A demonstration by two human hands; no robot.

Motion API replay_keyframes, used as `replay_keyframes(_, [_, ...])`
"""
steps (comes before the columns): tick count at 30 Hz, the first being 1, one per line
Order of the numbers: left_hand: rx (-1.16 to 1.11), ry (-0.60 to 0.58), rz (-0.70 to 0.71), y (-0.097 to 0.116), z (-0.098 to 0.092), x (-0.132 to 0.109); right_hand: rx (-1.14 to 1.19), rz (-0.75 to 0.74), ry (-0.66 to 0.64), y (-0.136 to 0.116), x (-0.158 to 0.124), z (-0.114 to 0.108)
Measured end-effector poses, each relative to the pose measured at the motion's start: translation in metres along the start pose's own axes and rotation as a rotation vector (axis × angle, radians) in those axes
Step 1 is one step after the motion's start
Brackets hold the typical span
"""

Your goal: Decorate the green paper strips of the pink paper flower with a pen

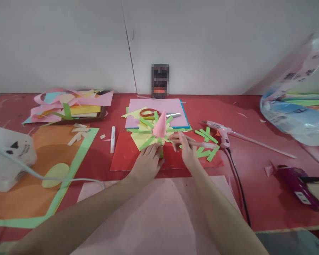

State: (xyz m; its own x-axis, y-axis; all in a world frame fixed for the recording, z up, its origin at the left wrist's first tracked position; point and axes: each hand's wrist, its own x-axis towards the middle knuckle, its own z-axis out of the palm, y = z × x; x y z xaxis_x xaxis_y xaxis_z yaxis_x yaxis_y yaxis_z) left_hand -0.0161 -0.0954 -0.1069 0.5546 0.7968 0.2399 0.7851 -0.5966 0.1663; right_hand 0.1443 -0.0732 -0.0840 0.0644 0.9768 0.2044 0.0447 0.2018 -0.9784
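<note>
Tabletop (pixel 244 187) in red, pale wall (pixel 202 46) behind, pink cone (pixel 160 126) mid-table

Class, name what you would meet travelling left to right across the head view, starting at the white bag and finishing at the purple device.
White bag → pale yellow oval → white marker → pink cone → right hand → glue gun → purple device

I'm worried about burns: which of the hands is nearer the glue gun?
Right. The right hand is left of the glue gun, apart from it; the left hand is farther left, by the pink cone.
</note>
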Motion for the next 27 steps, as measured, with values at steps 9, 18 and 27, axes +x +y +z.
replay_keyframes(9, [-0.027, -0.008, 0.01, 0.006, -0.002, -0.009, 0.073, 0.115, -0.008, 0.015, 0.011, 0.011])
replay_keyframes(18, [0.044, -0.044, -0.001, 0.014, -0.005, -0.017, 0.07, 0.187, 0.066, 0.019, 0.019, 0.017])
replay_keyframes(27, [-0.007, -0.019, 0.028, 0.008, -0.003, -0.018, -0.079, 0.078, -0.012, 0.014, 0.013, 0.016])
